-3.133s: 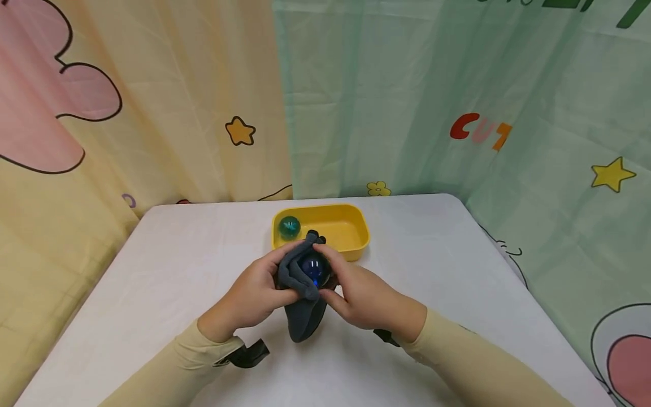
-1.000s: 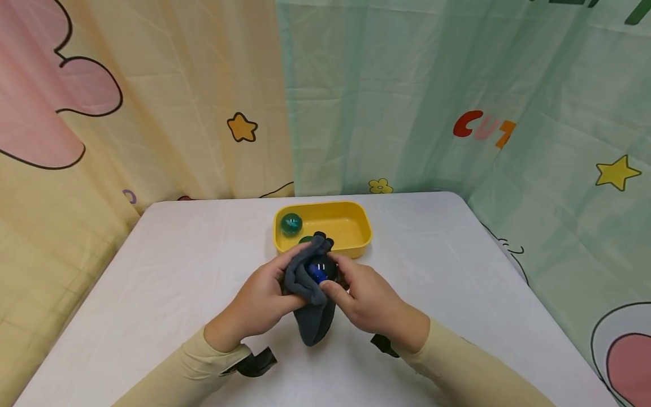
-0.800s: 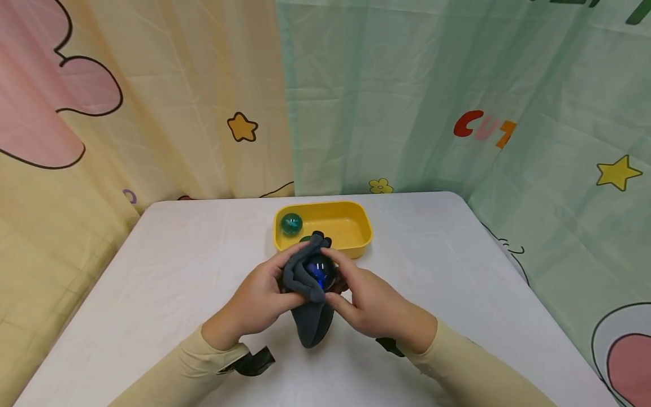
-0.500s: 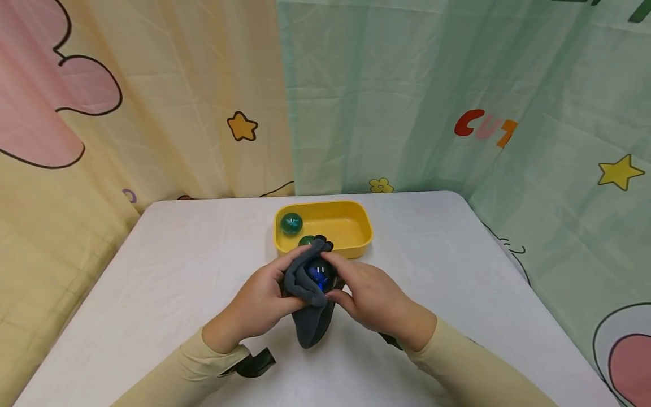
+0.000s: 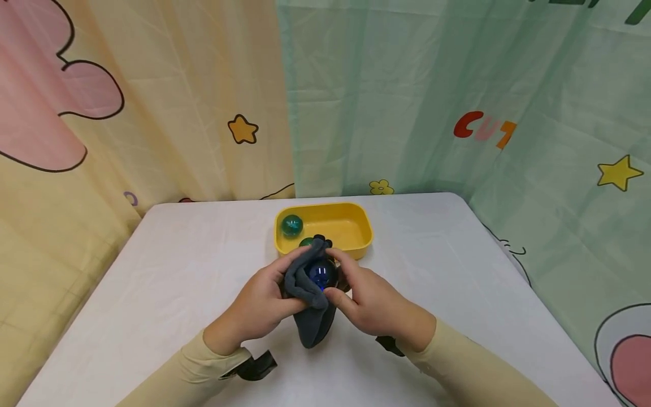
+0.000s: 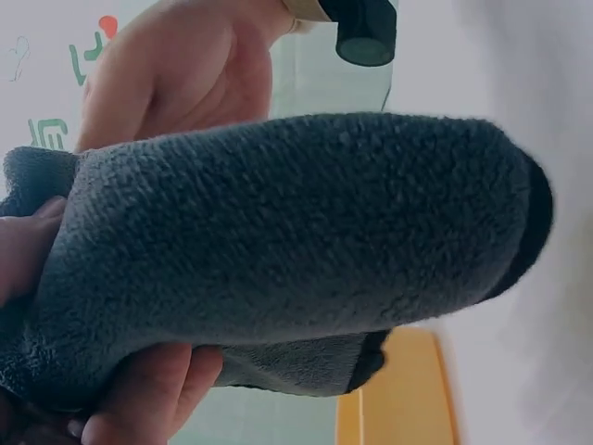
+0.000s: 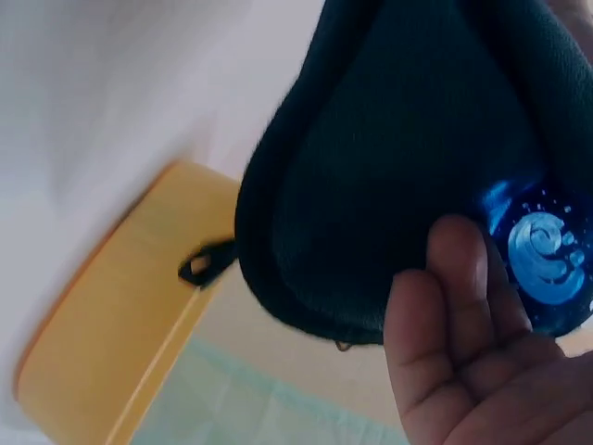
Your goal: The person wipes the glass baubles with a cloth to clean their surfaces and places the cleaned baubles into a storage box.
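Observation:
A shiny dark blue ball [image 5: 322, 274] nestles in the folds of a grey cloth [image 5: 311, 328], held above the table between both hands. My left hand [image 5: 256, 308] grips the cloth against the ball's left side. On the other side, my right hand [image 5: 373, 299] holds the ball between thumb and fingers. The left wrist view is mostly filled by the hanging fuzzy cloth [image 6: 296, 232], which has a dark edge. A white swirl shows on the blue ball [image 7: 545, 255] in the right wrist view, with right-hand fingers [image 7: 459, 269] beside it.
Just beyond the hands stands a yellow tray [image 5: 363, 226] on the white-covered table [image 5: 213, 237]. It holds a teal-green ball [image 5: 292, 225] at left and another green ball [image 5: 306, 242], partly hidden by the cloth. Printed curtains [image 5: 396, 102] hang behind.
Both hands, cloth and ball have shifted slightly right in the head view, uncovering part of the second green ball. The right thumb and fingers have moved back and forth a little on the blue ball.

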Available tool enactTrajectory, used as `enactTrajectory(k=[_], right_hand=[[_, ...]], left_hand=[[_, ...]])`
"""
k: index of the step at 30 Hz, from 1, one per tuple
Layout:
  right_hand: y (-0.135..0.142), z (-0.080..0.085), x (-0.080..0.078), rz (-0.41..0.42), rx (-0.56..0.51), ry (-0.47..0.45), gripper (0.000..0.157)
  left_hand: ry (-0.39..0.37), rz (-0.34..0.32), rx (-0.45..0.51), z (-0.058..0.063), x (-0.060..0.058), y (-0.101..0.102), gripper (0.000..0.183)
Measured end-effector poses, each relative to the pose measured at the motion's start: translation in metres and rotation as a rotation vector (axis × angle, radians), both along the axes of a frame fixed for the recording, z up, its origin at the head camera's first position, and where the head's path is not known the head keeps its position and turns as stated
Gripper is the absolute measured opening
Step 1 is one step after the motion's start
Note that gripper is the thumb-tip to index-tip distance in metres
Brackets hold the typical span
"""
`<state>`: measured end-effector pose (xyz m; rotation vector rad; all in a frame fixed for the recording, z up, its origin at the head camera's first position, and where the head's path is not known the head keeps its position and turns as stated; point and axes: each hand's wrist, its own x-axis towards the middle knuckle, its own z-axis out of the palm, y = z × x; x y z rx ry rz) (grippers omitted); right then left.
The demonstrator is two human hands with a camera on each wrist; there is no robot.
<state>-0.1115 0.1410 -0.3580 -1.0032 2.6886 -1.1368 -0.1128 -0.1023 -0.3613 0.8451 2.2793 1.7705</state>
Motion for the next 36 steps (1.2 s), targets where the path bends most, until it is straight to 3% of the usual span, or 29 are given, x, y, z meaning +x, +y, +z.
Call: enactTrajectory(k=[4,11,19,27,36], right_hand=[[0.0018,0.0004,0.0009,0.025,0.05,0.055,0.073],[-0.0004,0.0016,0.0013,-0.039,0.186,0.175,0.067],[0.0017,-0.0002,-0.0047,-0.017,0.023,-0.064,0.037],[0.0017,-0.0001,-0.0014,0.02,0.005,-0.023,0.069],[0.0003,0.0009,0.0007,-0.039,0.173,0.129,0.068]], left_hand=[[-0.006,-0.011,0.014,0.0008,-0.0013,-0.0009,0.08],[-0.013,-0.008,-0.013,-0.0001,-0.0029,-0.0004,0.079],[-0.033,-0.004,-0.033,-0.0042,-0.0022,-0.0003,0.08],[-0.022,-0.013,0.043,-0.0051,-0.0019,-0.0017,0.078],[-0.059,-0.024,0.024,-0.0063,-0.0023,-0.0019,0.078]])
